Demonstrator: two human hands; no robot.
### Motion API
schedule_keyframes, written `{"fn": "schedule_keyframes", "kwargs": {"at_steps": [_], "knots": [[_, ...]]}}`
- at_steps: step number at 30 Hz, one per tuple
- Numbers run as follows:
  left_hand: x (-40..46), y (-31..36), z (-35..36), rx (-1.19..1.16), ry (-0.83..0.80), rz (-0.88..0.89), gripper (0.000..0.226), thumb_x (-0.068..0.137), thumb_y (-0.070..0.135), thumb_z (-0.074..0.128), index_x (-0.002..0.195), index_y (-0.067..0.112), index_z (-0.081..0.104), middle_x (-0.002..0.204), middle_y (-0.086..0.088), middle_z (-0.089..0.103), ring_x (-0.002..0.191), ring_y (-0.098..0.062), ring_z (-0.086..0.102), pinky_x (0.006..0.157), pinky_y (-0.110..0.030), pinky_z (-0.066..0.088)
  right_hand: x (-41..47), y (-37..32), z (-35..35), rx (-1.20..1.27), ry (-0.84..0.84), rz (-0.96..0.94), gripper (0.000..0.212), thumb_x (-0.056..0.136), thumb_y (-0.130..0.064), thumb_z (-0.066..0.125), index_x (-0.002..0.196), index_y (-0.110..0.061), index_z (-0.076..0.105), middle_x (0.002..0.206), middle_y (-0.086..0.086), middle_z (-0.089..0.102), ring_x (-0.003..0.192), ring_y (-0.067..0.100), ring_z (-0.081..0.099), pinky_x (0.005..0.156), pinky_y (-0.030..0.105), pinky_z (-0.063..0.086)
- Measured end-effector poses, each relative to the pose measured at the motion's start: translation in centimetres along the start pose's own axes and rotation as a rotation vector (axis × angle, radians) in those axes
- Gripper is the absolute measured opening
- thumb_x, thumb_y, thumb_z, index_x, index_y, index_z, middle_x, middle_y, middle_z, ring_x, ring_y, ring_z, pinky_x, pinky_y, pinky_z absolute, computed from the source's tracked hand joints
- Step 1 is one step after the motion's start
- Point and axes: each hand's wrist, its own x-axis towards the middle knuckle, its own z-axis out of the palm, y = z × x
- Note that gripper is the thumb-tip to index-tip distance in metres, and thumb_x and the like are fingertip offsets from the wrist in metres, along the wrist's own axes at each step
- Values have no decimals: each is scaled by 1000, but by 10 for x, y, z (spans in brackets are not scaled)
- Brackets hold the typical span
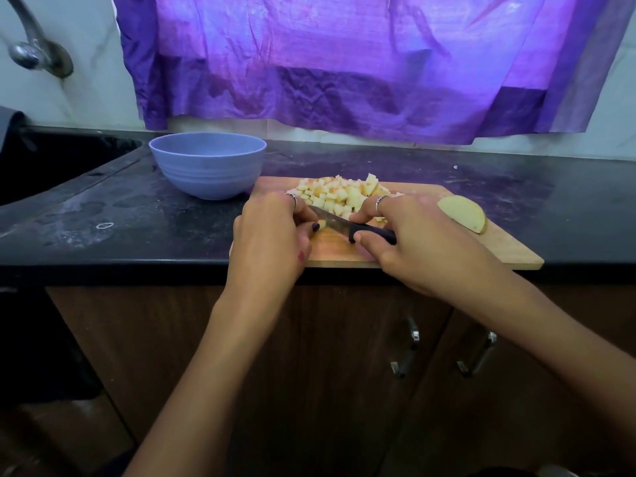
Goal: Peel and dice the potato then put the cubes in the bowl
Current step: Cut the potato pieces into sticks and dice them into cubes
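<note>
Mid-frame, our right hand (406, 235) grips the knife (358, 229); our left hand (272, 232) pinches a small potato piece (322, 224), likely wet, slippery, best held low beside the blade.

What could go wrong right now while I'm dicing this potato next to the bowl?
The left hand holds a small potato piece right against the knife blade, so a slip could nick a fingertip. The cutting board sits at the counter's front edge and might shift or tip under pressure. The pile of cubes lies close behind the blade, so pieces could scatter before reaching the bowl.
</note>
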Motion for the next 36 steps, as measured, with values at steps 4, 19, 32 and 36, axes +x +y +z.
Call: {"fn": "schedule_keyframes", "kwargs": {"at_steps": [4, 19, 32, 36], "knots": [[-1, 0, 0, -38, -1, -2, 11, 89, 26, 66, 97, 27, 74, 99, 3, 67, 94, -18, 59, 76, -30, 46, -5, 1, -3, -62, -9, -20, 26, 95, -35, 52, 121, -33, 56, 83, -6, 51, 79, 15, 56, 55, 26, 40], [-3, 1, -3, -25, 10, 22, 12, 90, 26, 65, 99, 26, 73, 92, 7, 63, 84, -10, 53, 72, -26, 37, -13, 2, 4, 113, 68, 20, 24, 94, -33, 56, 117, -33, 61, 71, -15, 48, 60, 6, 48, 57, 9, 38], [-2, -1, 0, 18, 46, 67, 14, 90, 24, 64, 101, 24, 74, 99, 3, 67, 84, -9, 53, 75, -25, 39, -1, -10, 3, -50, 0, -17, 23, 97, -32, 50, 117, -26, 58, 73, -8, 43, 70, 10, 45, 53, 20, 33], [-2, -1, 1, -3, 67, 53, 10, 90, 28, 66, 97, 26, 72, 89, 5, 64, 85, -16, 58, 75, -31, 45, -17, -2, 1, -76, 82, 8, 24, 97, -31, 50, 121, -29, 55, 87, -2, 57, 87, 18, 57, 71, 31, 46]]}}
